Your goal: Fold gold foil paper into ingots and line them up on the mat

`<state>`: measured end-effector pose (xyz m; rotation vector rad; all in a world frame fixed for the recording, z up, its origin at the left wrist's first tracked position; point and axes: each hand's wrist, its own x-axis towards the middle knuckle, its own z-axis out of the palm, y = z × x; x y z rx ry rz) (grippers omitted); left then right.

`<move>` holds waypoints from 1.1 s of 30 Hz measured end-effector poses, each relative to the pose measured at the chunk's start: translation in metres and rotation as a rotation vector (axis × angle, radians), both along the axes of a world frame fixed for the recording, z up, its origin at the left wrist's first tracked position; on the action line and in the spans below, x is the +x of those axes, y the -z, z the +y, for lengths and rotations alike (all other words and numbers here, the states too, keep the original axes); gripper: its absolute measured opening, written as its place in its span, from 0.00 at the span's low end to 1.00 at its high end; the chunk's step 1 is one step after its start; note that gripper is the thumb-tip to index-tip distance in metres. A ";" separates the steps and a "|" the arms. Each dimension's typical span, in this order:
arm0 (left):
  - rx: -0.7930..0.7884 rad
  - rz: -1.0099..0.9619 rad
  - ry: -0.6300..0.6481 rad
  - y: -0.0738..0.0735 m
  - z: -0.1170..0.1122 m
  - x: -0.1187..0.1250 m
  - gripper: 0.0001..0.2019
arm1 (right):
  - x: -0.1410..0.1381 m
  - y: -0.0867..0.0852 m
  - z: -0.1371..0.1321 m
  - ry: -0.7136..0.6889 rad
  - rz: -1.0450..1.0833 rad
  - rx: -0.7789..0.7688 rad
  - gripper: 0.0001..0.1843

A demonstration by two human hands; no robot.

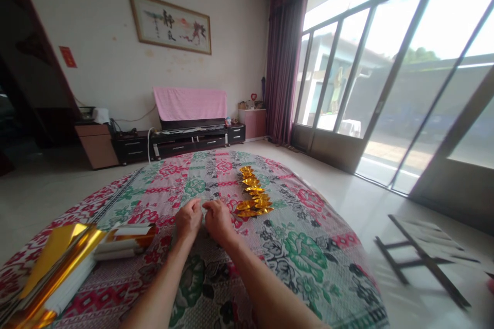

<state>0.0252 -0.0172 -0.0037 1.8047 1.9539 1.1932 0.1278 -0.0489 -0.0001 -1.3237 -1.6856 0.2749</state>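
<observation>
My left hand [189, 220] and my right hand [219, 222] are close together above the middle of the patterned cloth [262, 262]. Both are closed, with the fingers curled in and the thumbs near each other. Whatever they may hold is hidden or too small to name. Just right of my right hand, several shiny gold folded foil pieces [254, 191] lie in a row running away from me. Over to the left are a stack of gold foil sheets [57, 267] and a smaller white-and-gold bundle [125, 241].
The cloth covers a round table. A folding stool [424, 257] stands on the floor at right, beside glass doors [386, 87]. Across the room is a low black cabinet [189, 141], with a pink cloth [191, 104] draped over something on it.
</observation>
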 end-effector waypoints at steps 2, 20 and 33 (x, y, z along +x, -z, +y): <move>0.029 0.005 0.001 0.003 -0.002 -0.008 0.16 | -0.014 0.001 0.005 0.040 0.063 -0.089 0.17; 0.198 -0.184 -0.112 -0.013 -0.016 -0.043 0.18 | -0.058 0.002 0.003 -0.082 0.030 -0.066 0.15; 0.139 -0.860 -0.092 -0.042 -0.013 -0.068 0.16 | -0.114 -0.004 -0.001 -0.136 -0.322 -0.140 0.13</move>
